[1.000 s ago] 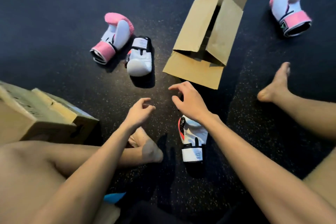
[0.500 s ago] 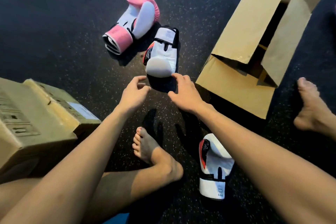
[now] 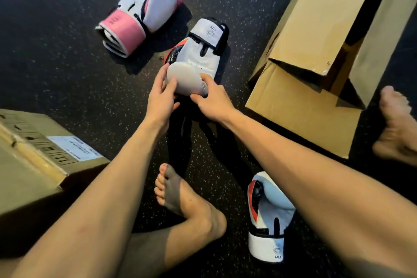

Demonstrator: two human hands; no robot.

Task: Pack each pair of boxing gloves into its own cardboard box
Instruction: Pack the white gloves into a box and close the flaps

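A white boxing glove with black and red trim lies on the dark floor ahead of me. My left hand and my right hand both grip its rounded near end, one on each side. Its matching white glove lies near my right forearm, cuff toward me. A pink and white glove rests just beyond, at the upper left. An open cardboard box lies on its side to the right, flaps spread. The second pink glove is out of view.
A second cardboard box with a white label sits at the left, close to my left leg. My bare left foot lies under my arms, and my right foot rests by the open box. The floor is dark speckled rubber.
Both hands have reached forward from mid-floor and closed on the near end of the white glove. The view has tilted forward and left, so the far pink glove has left the frame.
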